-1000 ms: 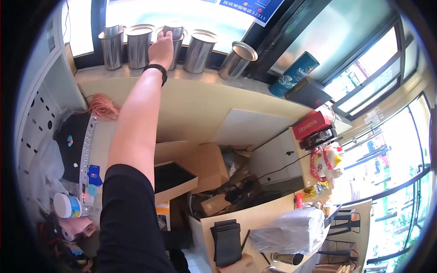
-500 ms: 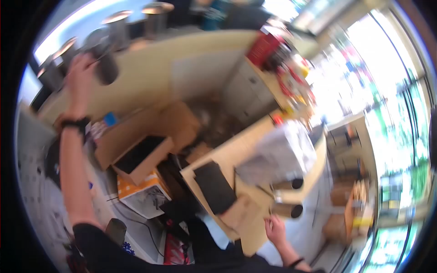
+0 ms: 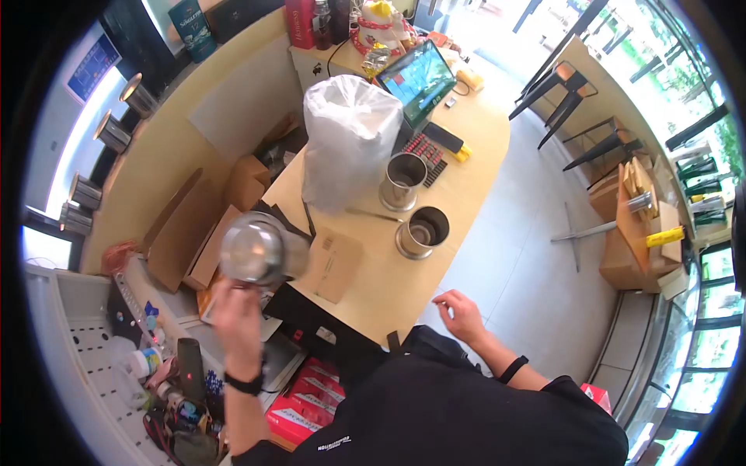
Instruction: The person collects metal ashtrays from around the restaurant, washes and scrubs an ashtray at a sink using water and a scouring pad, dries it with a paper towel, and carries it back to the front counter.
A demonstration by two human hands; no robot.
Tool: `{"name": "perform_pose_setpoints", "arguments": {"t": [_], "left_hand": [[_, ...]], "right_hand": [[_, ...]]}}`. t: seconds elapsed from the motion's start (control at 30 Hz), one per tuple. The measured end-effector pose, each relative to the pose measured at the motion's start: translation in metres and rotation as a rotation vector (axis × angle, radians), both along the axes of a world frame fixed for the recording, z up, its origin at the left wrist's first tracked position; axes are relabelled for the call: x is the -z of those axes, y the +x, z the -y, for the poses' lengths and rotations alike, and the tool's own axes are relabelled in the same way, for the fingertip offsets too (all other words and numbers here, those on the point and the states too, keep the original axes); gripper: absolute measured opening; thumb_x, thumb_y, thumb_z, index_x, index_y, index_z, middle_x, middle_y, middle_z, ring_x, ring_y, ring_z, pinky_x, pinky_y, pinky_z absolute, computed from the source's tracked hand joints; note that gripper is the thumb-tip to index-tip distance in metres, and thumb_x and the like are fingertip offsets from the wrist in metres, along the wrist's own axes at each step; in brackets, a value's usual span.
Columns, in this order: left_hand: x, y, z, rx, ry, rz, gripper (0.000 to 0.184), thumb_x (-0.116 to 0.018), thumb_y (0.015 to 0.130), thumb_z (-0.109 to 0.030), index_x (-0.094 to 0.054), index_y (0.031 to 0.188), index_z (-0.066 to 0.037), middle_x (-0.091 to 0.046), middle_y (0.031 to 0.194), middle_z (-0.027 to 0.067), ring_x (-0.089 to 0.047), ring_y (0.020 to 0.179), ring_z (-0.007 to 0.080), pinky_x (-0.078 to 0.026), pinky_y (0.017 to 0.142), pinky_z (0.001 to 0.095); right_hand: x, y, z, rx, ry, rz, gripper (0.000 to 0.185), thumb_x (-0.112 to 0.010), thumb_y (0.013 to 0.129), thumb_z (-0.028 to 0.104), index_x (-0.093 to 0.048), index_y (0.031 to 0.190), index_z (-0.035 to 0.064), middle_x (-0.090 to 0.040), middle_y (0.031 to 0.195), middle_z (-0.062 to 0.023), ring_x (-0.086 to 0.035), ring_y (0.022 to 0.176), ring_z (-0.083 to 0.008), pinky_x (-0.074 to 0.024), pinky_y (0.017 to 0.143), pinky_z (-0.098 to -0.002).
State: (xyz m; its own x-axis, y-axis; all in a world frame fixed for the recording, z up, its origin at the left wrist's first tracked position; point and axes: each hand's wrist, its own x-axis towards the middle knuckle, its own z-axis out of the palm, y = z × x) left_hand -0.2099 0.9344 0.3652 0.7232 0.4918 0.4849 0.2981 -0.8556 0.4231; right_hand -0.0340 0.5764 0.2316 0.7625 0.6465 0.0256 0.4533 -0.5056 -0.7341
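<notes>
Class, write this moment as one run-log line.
left hand: holding metal canister | right hand: apparently empty | on table: two open canisters, plastic cover

“Hennessy” box (image 3: pixel 298 25), “Singleton 12” tube (image 3: pixel 192 31)

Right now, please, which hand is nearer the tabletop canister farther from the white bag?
Right hand: past the table's edge near that canister; left hand: farther left, holding another canister.

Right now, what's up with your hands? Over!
Left hand gripping metal canister in the air. Right hand empty, beside table. White bag, two more canisters standing on it.
</notes>
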Motion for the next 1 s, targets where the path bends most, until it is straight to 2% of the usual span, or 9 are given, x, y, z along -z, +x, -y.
{"name": "perform_pose_setpoints", "arguments": {"t": [0.13,0.23,0.4,0.53,0.6,0.67,0.73,0.77,1.0], "left_hand": [[0.052,0.011,0.104,0.140,-0.093,0.031,0.015,-0.072,0.073,0.003,-0.058,0.075,-0.002,-0.061,0.090,0.0110,-0.061,0.077,0.0288,-0.049,0.064,0.0377],[0.066,0.020,0.160,0.305,-0.113,-0.022,0.013,-0.072,0.071,0.002,-0.061,0.077,-0.004,-0.061,0.090,0.0087,-0.063,0.078,0.0254,-0.051,0.060,0.0352],[0.099,0.026,0.221,0.505,-0.117,-0.114,0.015,-0.067,0.070,-0.003,-0.062,0.083,-0.007,-0.061,0.094,0.0058,-0.064,0.084,0.0241,-0.053,0.064,0.0334],[0.100,0.034,0.243,0.554,-0.133,-0.141,0.012,-0.067,0.071,-0.001,-0.061,0.081,-0.006,-0.063,0.095,0.0073,-0.064,0.084,0.0259,-0.054,0.066,0.0342],[0.101,0.035,0.248,0.393,-0.434,-0.046,0.009,-0.068,0.075,0.000,-0.062,0.080,-0.004,-0.066,0.098,0.0099,-0.066,0.082,0.0285,-0.054,0.068,0.0358],[0.122,0.033,0.249,0.351,-0.505,-0.072,0.010,-0.071,0.077,-0.002,-0.064,0.084,-0.003,-0.067,0.098,0.0129,-0.067,0.080,0.0312,-0.054,0.069,0.0369],[0.127,0.036,0.268,0.252,-0.719,-0.135,0.015,-0.073,0.077,-0.004,-0.066,0.091,-0.003,-0.067,0.096,0.0141,-0.067,0.081,0.0330,-0.053,0.070,0.0376],[0.132,0.035,0.276,0.250,-0.732,-0.097,0.017,-0.076,0.078,-0.008,-0.069,0.092,-0.001,-0.068,0.084,0.0145,-0.069,0.074,0.0242,-0.054,0.064,0.0344],[0.124,0.030,0.268,0.202,-0.565,-0.082,0.024,-0.070,0.076,0.001,-0.067,0.099,-0.004,-0.066,0.091,0.0147,-0.067,0.081,0.0322,-0.054,0.068,0.0373]], "right_hand": [[0.002,0.008,0.058,0.029,0.002,-0.009,0.011,-0.062,0.083,0.002,-0.067,0.092,0.0057,-0.064,0.087,-0.0090,-0.060,0.068,-0.0214,-0.0481,0.058,-0.0319],[-0.032,0.009,0.071,-0.032,0.124,0.092,0.038,-0.070,0.078,0.010,-0.060,0.115,0.0065,-0.058,0.115,-0.0157,-0.057,0.104,-0.0339,-0.0504,0.087,-0.0401],[-0.089,0.004,0.040,-0.288,0.142,0.283,0.059,-0.071,0.080,0.018,-0.047,0.133,0.0055,-0.045,0.135,-0.0197,-0.048,0.123,-0.0357,-0.0465,0.096,-0.0422],[-0.055,0.006,0.044,-0.342,0.212,0.171,0.053,-0.069,0.083,0.018,-0.048,0.130,0.0019,-0.053,0.126,-0.0205,-0.051,0.119,-0.0359,-0.0453,0.097,-0.0432],[-0.044,0.014,0.054,0.115,0.475,-0.486,0.042,-0.064,0.087,0.012,-0.050,0.125,0.0001,-0.062,0.107,-0.0159,-0.056,0.111,-0.0347,-0.0466,0.095,-0.0430],[-0.052,0.014,0.042,0.214,0.763,-0.477,0.028,-0.059,0.087,0.003,-0.056,0.115,0.0021,-0.066,0.095,-0.0099,-0.060,0.101,-0.0306,-0.0457,0.091,-0.0414],[-0.039,0.002,0.038,-0.225,0.257,0.277,0.029,-0.055,0.083,-0.003,-0.061,0.110,0.0064,-0.066,0.098,-0.0081,-0.060,0.096,-0.0269,-0.0422,0.089,-0.0379],[-0.025,-0.006,0.036,-0.164,0.265,0.188,0.032,-0.053,0.080,-0.004,-0.064,0.107,0.0093,-0.067,0.099,-0.0066,-0.060,0.094,-0.0257,-0.0390,0.089,-0.0367],[-0.013,0.003,0.024,-0.224,0.345,0.068,0.039,-0.053,0.079,-0.005,-0.062,0.113,0.0089,-0.067,0.103,-0.0059,-0.059,0.098,-0.0254,-0.0397,0.091,-0.0363]]}}
